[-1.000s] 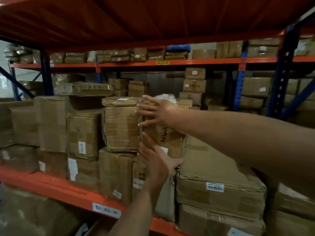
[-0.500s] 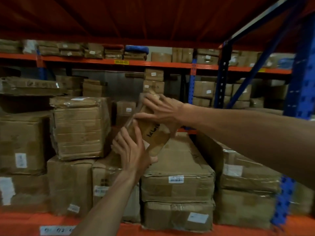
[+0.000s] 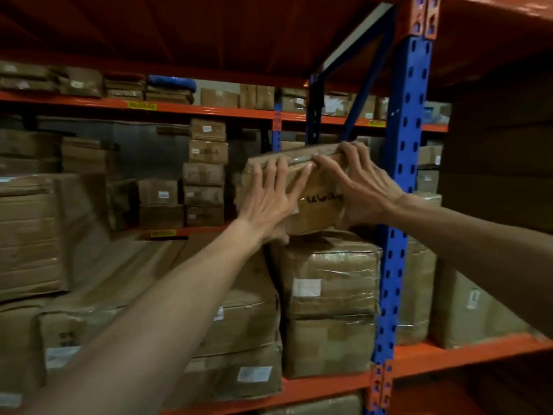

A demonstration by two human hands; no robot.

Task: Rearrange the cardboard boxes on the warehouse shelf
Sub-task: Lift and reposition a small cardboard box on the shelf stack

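Both hands on small cardboard box (image 3: 317, 205), held up at shelf height. Left hand (image 3: 269, 202) flat against its front face, fingers spread, not closed round it. Right hand (image 3: 359, 187) clamped over top-right edge, fingers curled on top. Box has handwritten marks on front; appears to sit on top of taped box stack (image 3: 329, 298) directly below hands. Blue rack upright (image 3: 404, 181) immed. right of right hand, close behind box. Large flat boxes (image 3: 233, 324) below left forearm. More stacked boxes (image 3: 206, 172) beyond, left of left hand. Orange shelf beam (image 3: 323, 387) under stack.
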